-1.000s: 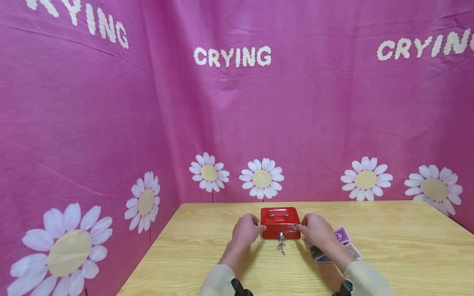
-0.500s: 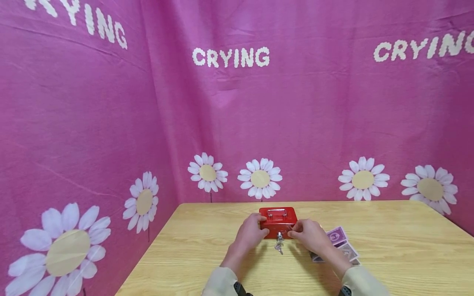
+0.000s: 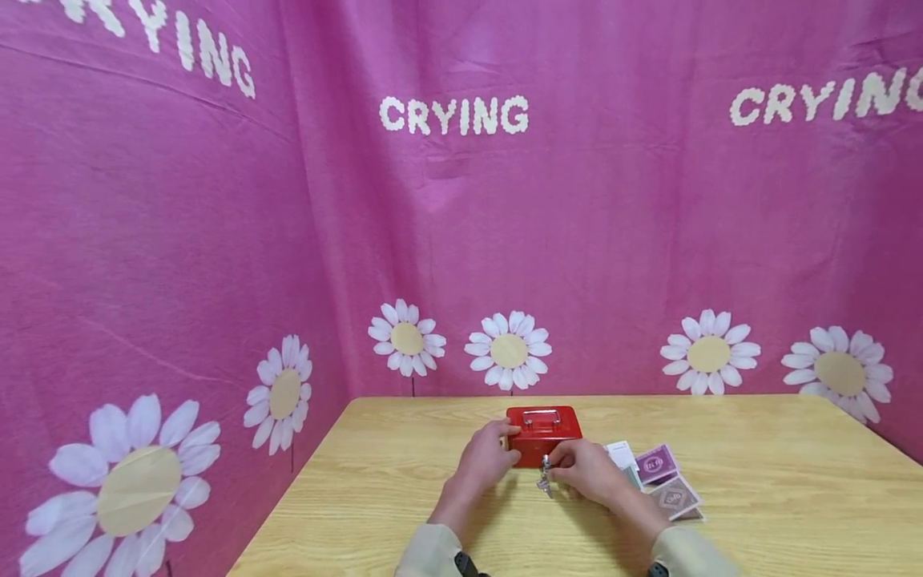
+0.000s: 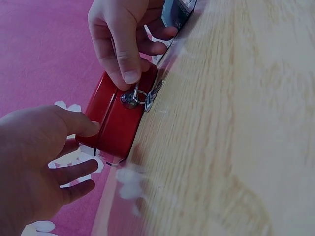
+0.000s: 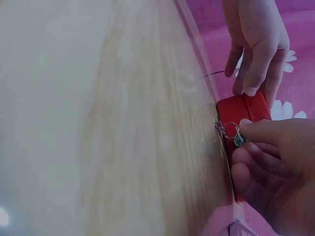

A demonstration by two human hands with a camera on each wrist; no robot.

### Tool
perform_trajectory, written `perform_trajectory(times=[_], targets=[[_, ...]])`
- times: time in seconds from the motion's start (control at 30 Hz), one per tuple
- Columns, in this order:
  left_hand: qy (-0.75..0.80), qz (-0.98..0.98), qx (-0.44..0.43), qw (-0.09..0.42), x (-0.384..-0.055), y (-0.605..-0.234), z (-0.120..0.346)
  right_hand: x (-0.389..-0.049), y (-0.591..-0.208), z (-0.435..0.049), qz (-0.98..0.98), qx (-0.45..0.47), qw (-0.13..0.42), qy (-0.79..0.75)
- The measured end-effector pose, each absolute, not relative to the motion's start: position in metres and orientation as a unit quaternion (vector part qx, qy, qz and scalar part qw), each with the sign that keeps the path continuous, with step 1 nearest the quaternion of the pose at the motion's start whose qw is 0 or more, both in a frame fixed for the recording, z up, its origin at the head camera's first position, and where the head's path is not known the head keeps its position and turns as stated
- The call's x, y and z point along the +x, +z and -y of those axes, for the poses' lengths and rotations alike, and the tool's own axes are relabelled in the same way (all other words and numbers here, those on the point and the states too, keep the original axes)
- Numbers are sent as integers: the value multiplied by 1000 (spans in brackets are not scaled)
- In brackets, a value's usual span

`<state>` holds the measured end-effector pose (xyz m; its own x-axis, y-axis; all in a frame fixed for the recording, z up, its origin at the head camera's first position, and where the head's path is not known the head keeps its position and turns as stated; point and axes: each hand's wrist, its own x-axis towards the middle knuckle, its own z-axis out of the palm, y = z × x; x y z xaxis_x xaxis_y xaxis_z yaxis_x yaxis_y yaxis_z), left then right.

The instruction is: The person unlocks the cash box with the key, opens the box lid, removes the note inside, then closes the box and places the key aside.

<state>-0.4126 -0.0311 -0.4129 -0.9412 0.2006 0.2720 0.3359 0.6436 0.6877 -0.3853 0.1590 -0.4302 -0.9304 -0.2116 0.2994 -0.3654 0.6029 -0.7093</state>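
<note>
A red metal cash box (image 3: 526,450) with a folding handle (image 3: 541,417) on its lid stands closed on the wooden table. Its left end is steadied by my left hand (image 3: 481,458), thumb on the front and index finger at the side, the other fingers loosely spread. My right hand (image 3: 586,471) pinches a key (image 4: 136,88) between thumb and index finger at the silver lock (image 4: 128,100) on the box's front. From that key a ring (image 4: 141,97) hangs with more keys (image 4: 151,100) below the lock.
Play banknotes lie right of the box: a purple note (image 3: 657,462), a grey note (image 3: 676,497) and a whitish one (image 3: 621,454), partly behind my right hand. A pink curtain (image 3: 577,240) with daisies closes off the table's back and left sides.
My right hand has moved from the box's right end along its front to the lock and now pinches the key. My left hand shifted slightly, its fingers coming onto the box's left corner.
</note>
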Motion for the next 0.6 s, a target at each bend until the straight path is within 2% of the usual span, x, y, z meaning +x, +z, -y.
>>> perform_trajectory(times=[0.33,0.6], targets=[[-405,900,-142,77,-412,-415,30,-385,-437,-155,884,137,83,439],[-420,896,-130,65,-411,-413,32,-386,-438,-152,888,70,84,446]])
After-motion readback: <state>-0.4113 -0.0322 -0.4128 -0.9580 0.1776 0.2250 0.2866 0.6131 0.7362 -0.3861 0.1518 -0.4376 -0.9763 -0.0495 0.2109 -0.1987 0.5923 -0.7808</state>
